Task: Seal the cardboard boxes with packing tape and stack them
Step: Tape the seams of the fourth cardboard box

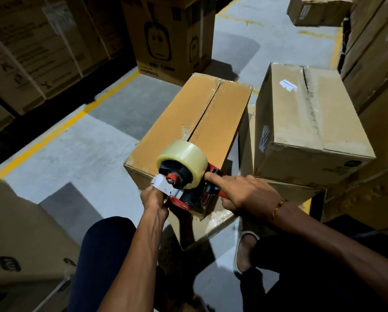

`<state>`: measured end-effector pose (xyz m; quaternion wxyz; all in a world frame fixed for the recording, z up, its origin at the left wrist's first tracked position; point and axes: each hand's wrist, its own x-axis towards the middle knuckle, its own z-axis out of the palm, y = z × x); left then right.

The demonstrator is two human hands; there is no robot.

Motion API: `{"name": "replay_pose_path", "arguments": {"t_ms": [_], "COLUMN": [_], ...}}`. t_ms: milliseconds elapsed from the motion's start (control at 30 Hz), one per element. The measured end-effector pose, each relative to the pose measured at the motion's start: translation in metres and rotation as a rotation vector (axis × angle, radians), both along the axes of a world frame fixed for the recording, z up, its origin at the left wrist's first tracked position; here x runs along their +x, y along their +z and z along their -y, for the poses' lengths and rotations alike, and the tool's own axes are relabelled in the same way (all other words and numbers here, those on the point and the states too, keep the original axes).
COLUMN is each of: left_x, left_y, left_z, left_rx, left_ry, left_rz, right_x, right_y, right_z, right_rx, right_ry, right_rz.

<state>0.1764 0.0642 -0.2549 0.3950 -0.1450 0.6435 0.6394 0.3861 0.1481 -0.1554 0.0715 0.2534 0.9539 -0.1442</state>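
A long cardboard box (pixel 188 122) lies in front of me, its two top flaps meeting in an open seam down the middle. A red and black tape dispenser (pixel 188 190) with a roll of clear packing tape (pixel 184 161) sits at the box's near end. My right hand (pixel 244 194) grips the dispenser's red handle, index finger stretched toward the roll. My left hand (pixel 153 199) pinches the loose tape end at the dispenser's front, against the near face of the box.
A taped box (pixel 310 122) stands on another box to the right. Large printed cartons (pixel 170 34) and stacked boxes (pixel 30 52) line the back and left. Another box (pixel 19 244) is at my near left. The grey floor (pixel 75 154) carries yellow lines. My knees are below.
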Motion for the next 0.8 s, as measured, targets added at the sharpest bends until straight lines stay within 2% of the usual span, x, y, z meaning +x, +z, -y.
{"name": "replay_pose_path", "arguments": {"t_ms": [67, 167, 333, 400, 467, 600, 700, 800], "left_x": [-0.013, -0.043, -0.076, -0.077, -0.077, -0.080, -0.075, -0.069], "left_y": [0.004, 0.012, 0.018, 0.016, 0.014, 0.010, 0.013, 0.011], "left_z": [-0.004, -0.011, -0.029, -0.029, -0.027, -0.030, -0.029, -0.026], "left_rx": [0.033, 0.049, 0.058, -0.048, -0.130, -0.104, -0.097, -0.095], "left_ry": [0.009, -0.082, -0.048, -0.111, -0.160, -0.109, -0.130, -0.130], "left_rz": [0.018, -0.062, -0.105, -0.241, -0.294, -0.188, -0.196, -0.178], "right_x": [-0.015, -0.043, -0.077, -0.082, -0.080, -0.055, -0.036, -0.034], "right_y": [-0.004, -0.008, -0.005, -0.002, 0.002, 0.011, 0.012, 0.010], "right_z": [0.001, 0.005, 0.007, 0.003, -0.002, -0.011, -0.003, 0.006], "right_rx": [0.006, -0.004, 0.032, 0.044, 0.004, 0.033, 0.161, 0.154], "right_ry": [-0.029, -0.073, -0.089, -0.077, -0.068, -0.029, 0.022, -0.001], "right_rz": [-0.002, -0.017, -0.059, -0.011, 0.042, 0.076, 0.067, 0.047]}}
